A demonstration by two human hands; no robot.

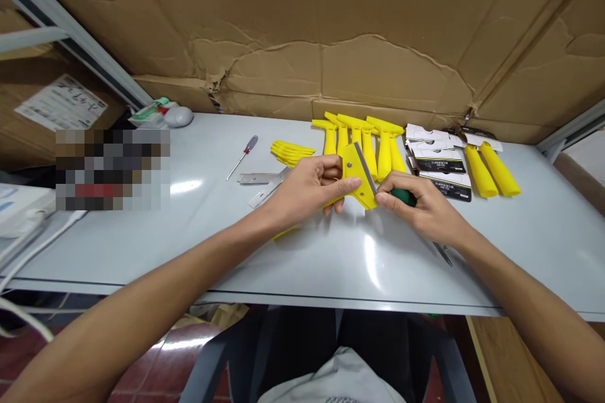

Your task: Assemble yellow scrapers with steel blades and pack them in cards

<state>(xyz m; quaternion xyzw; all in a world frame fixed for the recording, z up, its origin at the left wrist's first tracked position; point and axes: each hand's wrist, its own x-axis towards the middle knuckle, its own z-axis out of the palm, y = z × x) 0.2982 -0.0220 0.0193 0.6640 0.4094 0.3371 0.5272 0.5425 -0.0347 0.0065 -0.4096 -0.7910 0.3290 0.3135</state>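
My left hand (316, 186) grips a yellow scraper head (354, 170) above the table, its thumb across the yellow face. A metal blade (365, 167) runs along the head's right edge, and two screws show on its face. My right hand (418, 201) is closed round a green-handled screwdriver (404, 196), whose metal shaft points down and to the right. The right thumb and fingertips touch the lower right corner of the scraper head.
Yellow handles (384, 151) lie behind my hands, with packaging cards (444, 164) and two more handles (491, 170) at the right. Left of them are yellow plates (290, 152), metal pieces (259, 179) and a small screwdriver (243, 154). Cardboard (283, 25) stands behind the table (155, 239).
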